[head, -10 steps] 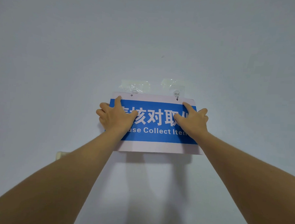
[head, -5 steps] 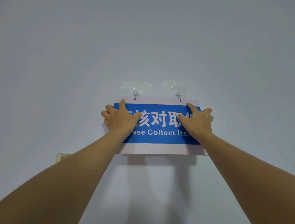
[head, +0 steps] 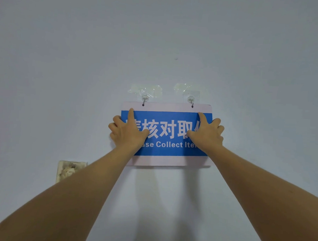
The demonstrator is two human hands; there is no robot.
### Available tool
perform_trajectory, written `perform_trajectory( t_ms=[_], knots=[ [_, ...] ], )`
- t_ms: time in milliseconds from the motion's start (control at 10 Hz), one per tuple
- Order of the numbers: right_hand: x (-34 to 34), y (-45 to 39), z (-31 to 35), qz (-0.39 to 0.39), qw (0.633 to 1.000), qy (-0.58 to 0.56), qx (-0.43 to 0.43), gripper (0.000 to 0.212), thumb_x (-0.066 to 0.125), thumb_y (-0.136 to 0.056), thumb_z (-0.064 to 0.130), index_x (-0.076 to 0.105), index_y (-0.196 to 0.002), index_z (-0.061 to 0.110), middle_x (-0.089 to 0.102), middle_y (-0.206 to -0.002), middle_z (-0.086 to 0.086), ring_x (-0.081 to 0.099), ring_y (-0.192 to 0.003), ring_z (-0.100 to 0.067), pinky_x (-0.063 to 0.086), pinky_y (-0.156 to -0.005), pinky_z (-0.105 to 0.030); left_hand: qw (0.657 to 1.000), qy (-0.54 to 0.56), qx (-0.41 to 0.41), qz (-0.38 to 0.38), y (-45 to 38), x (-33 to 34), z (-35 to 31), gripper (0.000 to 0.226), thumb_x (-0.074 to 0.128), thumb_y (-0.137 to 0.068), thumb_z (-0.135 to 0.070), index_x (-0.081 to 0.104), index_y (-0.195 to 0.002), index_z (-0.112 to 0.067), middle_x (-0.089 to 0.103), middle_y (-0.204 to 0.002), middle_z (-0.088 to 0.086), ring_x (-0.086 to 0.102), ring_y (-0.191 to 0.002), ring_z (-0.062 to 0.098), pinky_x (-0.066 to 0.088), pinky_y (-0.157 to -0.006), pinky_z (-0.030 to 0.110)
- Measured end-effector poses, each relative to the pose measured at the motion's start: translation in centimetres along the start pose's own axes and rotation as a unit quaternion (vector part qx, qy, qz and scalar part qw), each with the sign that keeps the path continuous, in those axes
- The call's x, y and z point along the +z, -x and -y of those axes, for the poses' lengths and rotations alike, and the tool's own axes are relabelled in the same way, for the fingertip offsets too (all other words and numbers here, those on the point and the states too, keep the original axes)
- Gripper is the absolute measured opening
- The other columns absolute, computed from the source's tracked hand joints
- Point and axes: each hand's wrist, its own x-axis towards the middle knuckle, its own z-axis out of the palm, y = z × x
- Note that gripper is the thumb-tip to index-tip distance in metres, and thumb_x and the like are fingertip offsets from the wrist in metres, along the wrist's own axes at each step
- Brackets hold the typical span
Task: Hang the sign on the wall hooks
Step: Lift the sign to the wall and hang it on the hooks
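The left hand [head: 128, 131] covers the first characters of the sign [head: 165, 156], the right hand [head: 206, 134] the last ones. Outer fingertips of both are hidden at its side edges. The left forearm [head: 78, 198] hides part of the stained wall plate [head: 68, 168]

— Where are the hooks [head: 144, 97]?
— Both just above the sign [head: 165, 151], at its top edge.
— And the hands?
— The left hand [head: 128, 132] is on the sign's left end, the right hand [head: 206, 136] on its right end.

Both bare forearms are reaching forward. The left grip [head: 128, 132] and right grip [head: 206, 134] are each pinching one side of the sign [head: 168, 131], forefingers pointing upward.
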Motion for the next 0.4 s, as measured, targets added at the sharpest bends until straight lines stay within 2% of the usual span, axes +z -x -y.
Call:
perform_trajectory(
  t_ms=[300,400],
  knots=[
    [-0.2,1.4,-0.2,0.031,0.996,0.007,-0.085,0.050,0.058,-0.091,0.029,0.042,-0.136,0.015,0.041,-0.134,-0.015,0.045,-0.121,-0.031,0.049,-0.093,-0.042,0.999,-0.009,0.023,0.024,1.0,-0.2,-0.4,0.069,0.064,-0.085,-0.038,0.032,-0.144,-0.024,0.032,-0.139,0.013,0.034,-0.127,0.031,0.038,-0.100,0.041],
    [-0.7,1.7,0.2,0.038,0.994,-0.010,-0.106,0.036,0.056,-0.092,0.025,0.053,-0.125,0.012,0.049,-0.128,-0.014,0.053,-0.111,-0.030,0.049,-0.087,-0.040,0.999,0.016,0.014,0.025,1.4,-1.0,-0.5,0.061,0.064,-0.086,-0.034,0.037,-0.139,-0.018,0.037,-0.136,0.012,0.040,-0.124,0.029,0.043,-0.096,0.041]
  ],
)
